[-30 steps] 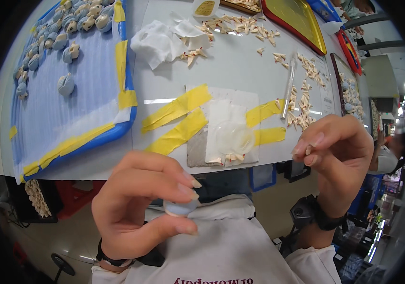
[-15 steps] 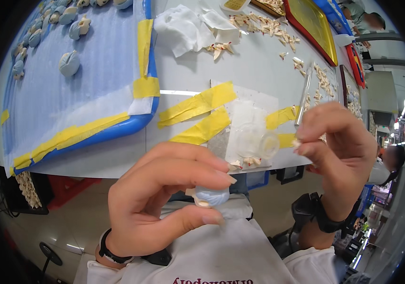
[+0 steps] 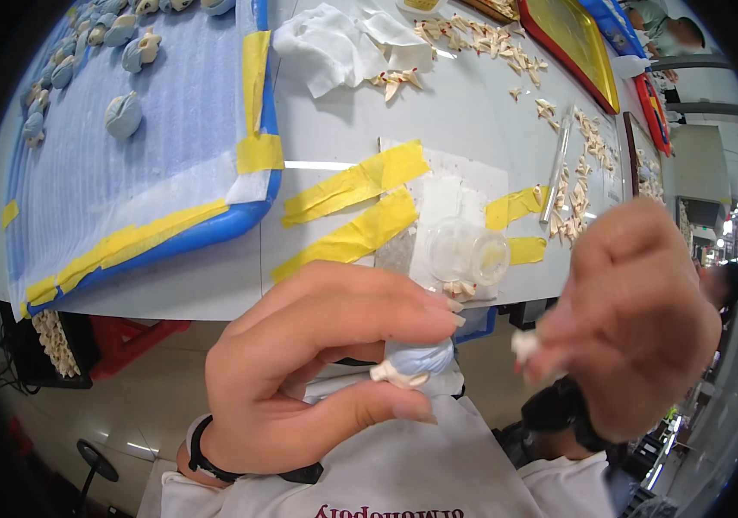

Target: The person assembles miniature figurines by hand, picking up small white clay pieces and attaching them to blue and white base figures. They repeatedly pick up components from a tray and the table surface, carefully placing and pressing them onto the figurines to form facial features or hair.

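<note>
My left hand (image 3: 326,363) grips a small figurine head (image 3: 412,361) between thumb and fingers. It has pale blue sculpted hair and a cream underside, and hangs past the table's near edge. To its right, my right hand (image 3: 637,319), smeared by motion, pinches a tiny cream piece (image 3: 525,345) with a touch of red below it. A gap separates the two. Beyond the hands, a small clear round dish (image 3: 455,250) rests on a white sheet taped to the table, with a few red-tipped cream pieces (image 3: 462,289) beside it.
A blue-rimmed tray (image 3: 214,226) lined with foam sheet holds several blue-haired heads (image 3: 123,116) at left. Crumpled white tissue (image 3: 326,52) lies at the back. Many cream pieces (image 3: 481,43), a clear bar (image 3: 559,164) and a gold tray (image 3: 563,43) occupy the right side. People sit farther right.
My left hand has moved slightly right with the figurine head, which now shows more of its cream side. My right hand has come lower with the tiny piece.
</note>
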`<state>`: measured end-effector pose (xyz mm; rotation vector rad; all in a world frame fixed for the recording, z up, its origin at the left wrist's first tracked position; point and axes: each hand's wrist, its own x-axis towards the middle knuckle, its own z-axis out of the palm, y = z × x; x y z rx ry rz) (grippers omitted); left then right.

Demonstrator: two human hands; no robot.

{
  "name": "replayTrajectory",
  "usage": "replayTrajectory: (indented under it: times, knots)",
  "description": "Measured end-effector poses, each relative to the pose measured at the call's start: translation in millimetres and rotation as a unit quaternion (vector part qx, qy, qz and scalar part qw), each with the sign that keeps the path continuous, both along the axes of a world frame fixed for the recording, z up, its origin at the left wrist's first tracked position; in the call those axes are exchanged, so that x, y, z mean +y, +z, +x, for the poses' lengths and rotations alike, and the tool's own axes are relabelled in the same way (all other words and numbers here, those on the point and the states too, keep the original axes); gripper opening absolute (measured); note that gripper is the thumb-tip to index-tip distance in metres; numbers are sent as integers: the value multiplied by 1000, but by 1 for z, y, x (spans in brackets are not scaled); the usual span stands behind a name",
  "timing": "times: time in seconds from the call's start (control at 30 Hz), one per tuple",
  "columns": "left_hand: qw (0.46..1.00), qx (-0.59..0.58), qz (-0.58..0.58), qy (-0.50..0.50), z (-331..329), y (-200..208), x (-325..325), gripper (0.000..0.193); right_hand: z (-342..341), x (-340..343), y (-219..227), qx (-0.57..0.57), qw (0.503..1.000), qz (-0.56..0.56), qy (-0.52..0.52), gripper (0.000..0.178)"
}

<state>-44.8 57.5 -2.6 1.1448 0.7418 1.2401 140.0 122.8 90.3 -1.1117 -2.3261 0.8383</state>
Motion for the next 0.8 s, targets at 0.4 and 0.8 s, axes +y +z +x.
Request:
replayTrajectory:
  times: [0.4,0.8]
  knots:
    - [951,185,194,157,22,12,-5,32,-4,-16,4,-132,983,63,113,24]
    - [967,185,116,134,8,9,1,41,30,24,-4,66,997,46,17,12]
